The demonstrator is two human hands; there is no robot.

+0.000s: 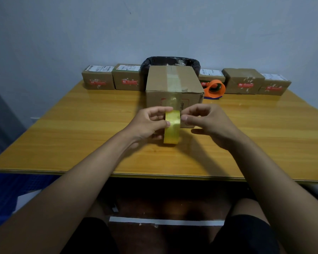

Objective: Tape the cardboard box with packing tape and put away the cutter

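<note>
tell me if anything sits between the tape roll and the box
Nothing visible does. The tape roll stands on edge right in front of the box, held by the left hand with the right hand at its rim. The orange cutter sits off to the box's right, out of the way.

A plain room around our wooden table

We see a pale grey-blue wall [173,24] with faint scuffs behind a glossy honey-coloured table [81,125]. Beneath it the floor [154,202] lies dark and reddish, crossed by a white strip [165,221]. Blue mesh [17,189] shows at lower left; light is dim and even.
</note>
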